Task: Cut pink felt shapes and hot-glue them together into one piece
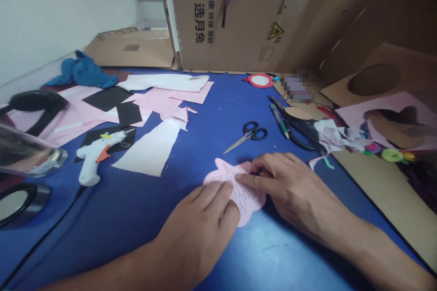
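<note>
A pink flower-shaped paper cutout with fine drawn lines lies on the blue table in front of me. My left hand presses on its left side, fingers bent and close together, the thumb side partly hidden. At the cutout's upper right edge, my right hand grips it between thumb and curled fingers, with one finger lying across the drawing. Just beyond the cutout are black-handled scissors, their blades slightly apart and pointing left, touched by neither hand.
A white glue gun with a cord lies left, near a clear glass. White cloth, pink sheets and black pieces spread behind. Right are a green pen, pliers and scraps. Cardboard walls the back.
</note>
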The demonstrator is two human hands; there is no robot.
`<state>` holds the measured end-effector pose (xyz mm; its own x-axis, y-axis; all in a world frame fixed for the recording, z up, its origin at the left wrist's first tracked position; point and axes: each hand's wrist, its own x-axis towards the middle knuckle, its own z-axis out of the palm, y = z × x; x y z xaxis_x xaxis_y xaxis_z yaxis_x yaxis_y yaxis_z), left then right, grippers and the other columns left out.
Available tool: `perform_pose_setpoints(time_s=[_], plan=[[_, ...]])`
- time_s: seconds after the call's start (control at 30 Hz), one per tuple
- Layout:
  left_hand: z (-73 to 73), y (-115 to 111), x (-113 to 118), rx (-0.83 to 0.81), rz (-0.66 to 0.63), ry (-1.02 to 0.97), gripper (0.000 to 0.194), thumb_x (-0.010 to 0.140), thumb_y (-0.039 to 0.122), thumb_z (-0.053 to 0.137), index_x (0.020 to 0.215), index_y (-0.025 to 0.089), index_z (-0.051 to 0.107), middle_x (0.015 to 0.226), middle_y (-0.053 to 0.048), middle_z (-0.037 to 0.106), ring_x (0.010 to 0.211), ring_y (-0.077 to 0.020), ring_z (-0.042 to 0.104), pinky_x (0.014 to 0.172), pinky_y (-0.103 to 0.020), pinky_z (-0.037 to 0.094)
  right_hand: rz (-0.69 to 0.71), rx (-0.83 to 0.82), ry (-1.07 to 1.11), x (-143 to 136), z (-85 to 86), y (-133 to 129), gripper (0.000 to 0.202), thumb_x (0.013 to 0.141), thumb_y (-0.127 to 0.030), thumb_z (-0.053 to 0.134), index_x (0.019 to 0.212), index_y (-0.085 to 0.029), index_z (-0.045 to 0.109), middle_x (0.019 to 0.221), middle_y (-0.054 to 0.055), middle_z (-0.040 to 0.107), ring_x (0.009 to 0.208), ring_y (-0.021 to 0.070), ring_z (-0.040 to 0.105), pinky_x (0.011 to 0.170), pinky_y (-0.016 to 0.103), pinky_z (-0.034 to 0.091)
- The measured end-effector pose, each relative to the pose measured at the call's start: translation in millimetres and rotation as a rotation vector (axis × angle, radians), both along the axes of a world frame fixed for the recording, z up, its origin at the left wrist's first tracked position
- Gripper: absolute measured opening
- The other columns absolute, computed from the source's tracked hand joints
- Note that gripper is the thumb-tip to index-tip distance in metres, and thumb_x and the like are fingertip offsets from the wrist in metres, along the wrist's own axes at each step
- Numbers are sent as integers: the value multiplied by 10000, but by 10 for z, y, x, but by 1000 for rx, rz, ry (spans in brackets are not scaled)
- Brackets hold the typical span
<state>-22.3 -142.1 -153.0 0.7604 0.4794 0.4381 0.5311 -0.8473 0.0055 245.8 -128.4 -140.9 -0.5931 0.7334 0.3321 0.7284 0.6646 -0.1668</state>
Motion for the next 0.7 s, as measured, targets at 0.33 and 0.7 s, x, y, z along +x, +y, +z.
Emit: perform_pose_setpoints(time_s=[0.33,0.7], plan=[[-19,15,-12,-20,-24,24,288,1045,88,449,1125,137,721,1284,-125,788,1157,-279,723,981,-402,595,-64,68,-73,136,80,42,569,994,14,507,1345,-335,787,1118,78,702,947,248,625,856,420,451],[-34,18,-22,-12,-25,32,292,1069,94,431,1117,136,716,1294,-132,782,1161,-283,717,984,-414,587,-69,14,-134,66,74,23,528,989,22,511,1283,-297,812,1135,103,711,971,266,629,885,433,450]])
